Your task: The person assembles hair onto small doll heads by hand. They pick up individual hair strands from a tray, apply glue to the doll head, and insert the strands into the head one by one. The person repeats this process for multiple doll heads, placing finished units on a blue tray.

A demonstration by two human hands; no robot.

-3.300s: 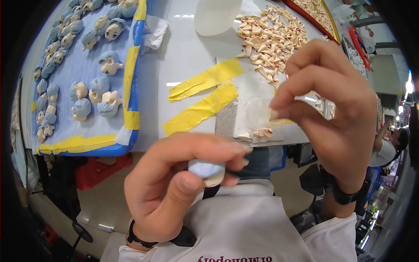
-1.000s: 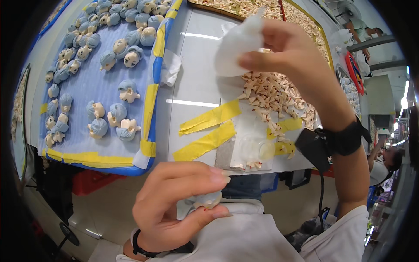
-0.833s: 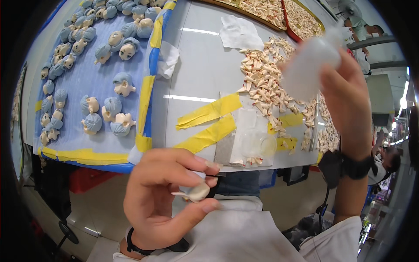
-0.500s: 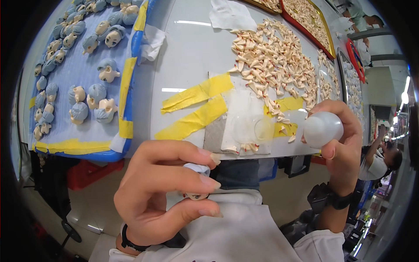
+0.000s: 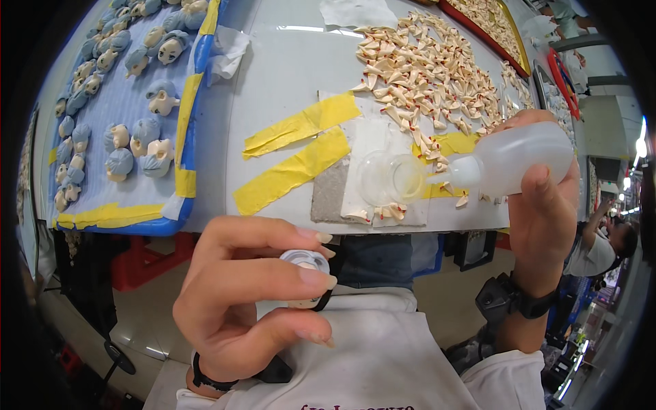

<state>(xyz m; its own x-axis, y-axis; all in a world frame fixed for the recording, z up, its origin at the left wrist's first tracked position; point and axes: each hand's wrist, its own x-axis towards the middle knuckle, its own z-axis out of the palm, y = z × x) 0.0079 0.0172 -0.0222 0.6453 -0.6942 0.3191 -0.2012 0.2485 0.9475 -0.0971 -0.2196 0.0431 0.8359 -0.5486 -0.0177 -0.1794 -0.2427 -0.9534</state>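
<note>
My left hand (image 5: 253, 294) pinches a small doll head (image 5: 301, 256) with blue-grey hair between its thumb and fingers, in front of the table edge. The fingers cover much of it. My right hand (image 5: 543, 198) grips a translucent white squeeze bottle (image 5: 523, 158), tilted on its side. Its narrow nozzle points left and reaches close to the rim of a small clear cup (image 5: 408, 179); I cannot tell whether they touch. The cup rests beside white paper (image 5: 383, 143) on a grey board (image 5: 331, 195).
A blue-rimmed tray (image 5: 154, 225) at the left holds several blue-haired doll heads (image 5: 157, 157). Yellow tape strips (image 5: 294, 171) lie mid-table. A heap of small cream-coloured pieces with red tips (image 5: 430, 75) spreads behind the cup. A red-edged tray (image 5: 512, 61) stands at the far right.
The bottle has swung from facing me end-on to lying sideways, its nozzle now by the cup. The doll head has turned a little in my left hand. The view has shifted slightly.
</note>
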